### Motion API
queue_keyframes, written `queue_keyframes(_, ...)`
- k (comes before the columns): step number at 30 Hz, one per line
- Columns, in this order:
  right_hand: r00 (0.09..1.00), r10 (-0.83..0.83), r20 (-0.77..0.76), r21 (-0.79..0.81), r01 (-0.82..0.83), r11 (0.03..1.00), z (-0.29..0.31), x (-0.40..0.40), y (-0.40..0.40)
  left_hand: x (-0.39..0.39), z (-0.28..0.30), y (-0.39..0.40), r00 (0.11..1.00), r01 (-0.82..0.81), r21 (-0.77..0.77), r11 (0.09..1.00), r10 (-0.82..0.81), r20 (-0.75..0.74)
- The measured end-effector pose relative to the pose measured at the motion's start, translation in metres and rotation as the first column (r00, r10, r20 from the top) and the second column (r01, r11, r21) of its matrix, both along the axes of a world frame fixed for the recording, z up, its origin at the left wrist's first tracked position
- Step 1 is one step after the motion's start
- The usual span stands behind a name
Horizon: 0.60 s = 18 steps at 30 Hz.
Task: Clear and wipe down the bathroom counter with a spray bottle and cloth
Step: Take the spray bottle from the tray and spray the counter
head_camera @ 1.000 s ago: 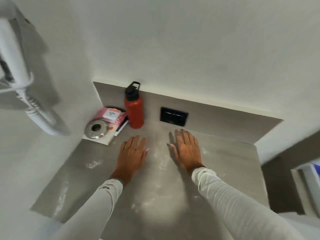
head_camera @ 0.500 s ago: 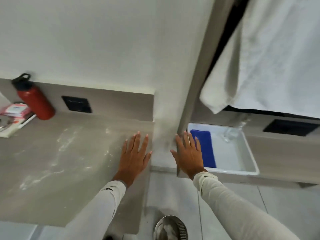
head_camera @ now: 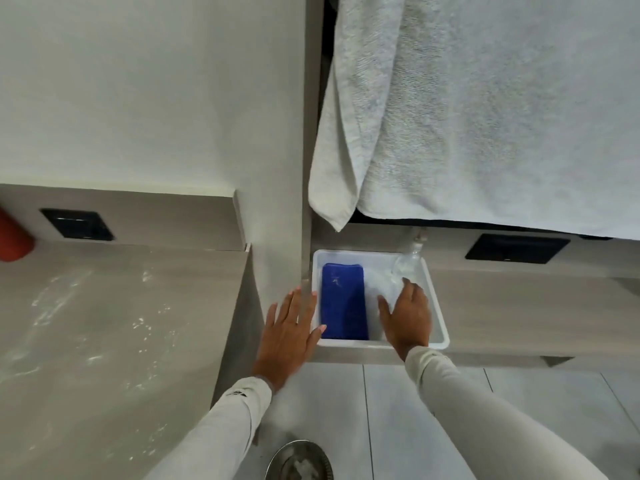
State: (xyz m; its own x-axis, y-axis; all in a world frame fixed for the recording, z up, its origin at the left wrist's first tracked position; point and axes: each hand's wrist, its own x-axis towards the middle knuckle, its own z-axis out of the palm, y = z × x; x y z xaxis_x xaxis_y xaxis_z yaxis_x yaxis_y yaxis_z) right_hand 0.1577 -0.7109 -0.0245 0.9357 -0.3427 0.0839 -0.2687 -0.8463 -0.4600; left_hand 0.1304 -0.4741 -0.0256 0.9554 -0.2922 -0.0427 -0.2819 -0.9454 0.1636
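Note:
A white plastic tub (head_camera: 437,306) sits on a lower grey ledge right of the counter. Inside it lies a folded blue cloth (head_camera: 341,299) on the left, and a clear spray bottle (head_camera: 408,261) stands in the far right corner. My right hand (head_camera: 408,317) reaches into the tub just in front of the bottle, fingers spread, holding nothing. My left hand (head_camera: 289,336) hovers open at the tub's left edge, beside the wall corner. The grey bathroom counter (head_camera: 104,334) on the left is streaked with white powder.
A red water bottle (head_camera: 12,239) stands at the counter's far left by a black wall socket (head_camera: 78,225). A large white towel (head_camera: 485,109) hangs above the tub. Another black socket (head_camera: 516,249) is right of it. A metal bin (head_camera: 299,460) sits on the tiled floor.
My view has swung right from the counter to the tub. Both hands left the counter surface; the right one has moved over and into the tub, the left follows to its edge.

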Motion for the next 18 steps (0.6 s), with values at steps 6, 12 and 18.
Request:
queue_keyframes(6,0.989,-0.148,0.007,0.435,0.131,0.891,-0.006,0.054,-0.072,0.021,-0.001,-0.032,0.993,-0.117,-0.025,0.993,0.117,0.020)
queue_keyframes(12,0.980,0.066,0.187,0.535,-0.157,0.830,-0.010,0.106,-0.083,0.008,-0.005,-0.053,0.961,-0.276,-0.011,0.961,0.275,-0.036)
queue_keyframes(18,0.916,0.236,0.325,0.183,-0.305,0.935,-0.015,0.113,-0.076,-0.035,-0.010,-0.025,0.917,-0.390,0.038,0.920,0.392,-0.076)
